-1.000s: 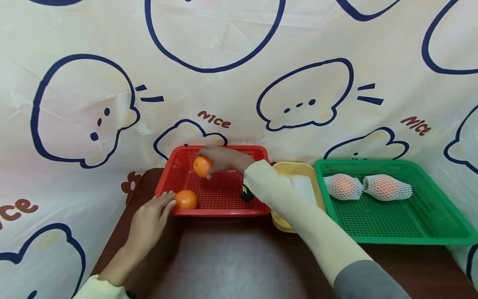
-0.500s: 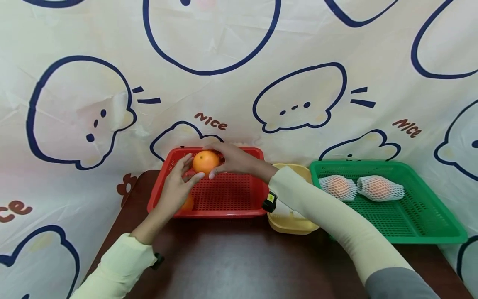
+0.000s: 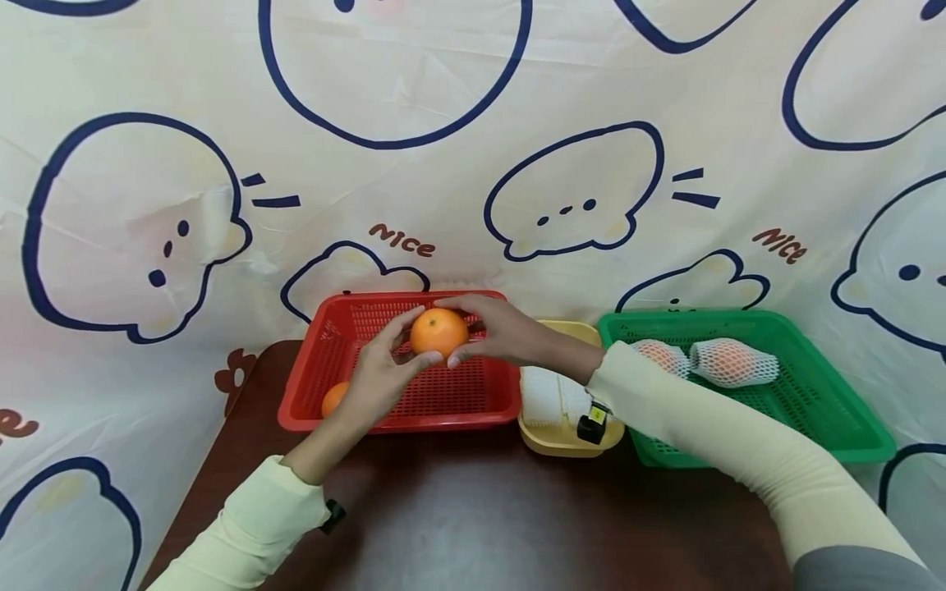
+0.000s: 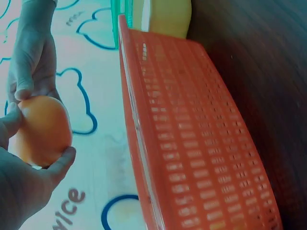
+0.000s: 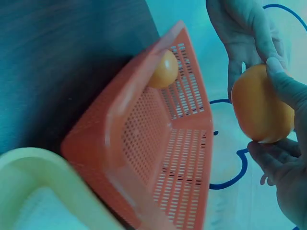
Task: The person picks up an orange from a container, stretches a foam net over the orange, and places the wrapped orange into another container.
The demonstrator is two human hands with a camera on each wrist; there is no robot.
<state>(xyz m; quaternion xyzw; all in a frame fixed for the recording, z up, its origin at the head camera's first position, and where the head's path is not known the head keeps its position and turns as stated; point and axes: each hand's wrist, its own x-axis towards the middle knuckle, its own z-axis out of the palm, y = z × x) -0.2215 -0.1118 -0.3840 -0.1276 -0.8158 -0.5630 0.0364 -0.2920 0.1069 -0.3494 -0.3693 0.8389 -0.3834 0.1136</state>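
An orange [image 3: 439, 335] is held up over the red basket [image 3: 414, 423], between both hands. My left hand [image 3: 380, 373] grips its left side with thumb and fingers. On the opposite side my right hand [image 3: 510, 332] pinches it, thumb low and fingers above. Both wrist views show the orange [image 4: 45, 129] [image 5: 261, 105] with fingers of each hand against it. A second orange [image 5: 165, 69] lies inside the basket at its left end; in the head view my left wrist and hand partly cover it.
Right of the red basket stands a yellow basket [image 3: 543, 443] with white foam nets [image 3: 550, 398]. Farther right, a green basket [image 3: 835, 451] holds two fruits in foam nets [image 3: 734, 363]. All stand on a dark brown table [image 3: 473, 517] before a printed cloth [image 3: 443, 205].
My right hand has lifted the orange from over the basket's back left and brought it rightward and nearer. My left hand has left the second orange and joined the hold on this one.
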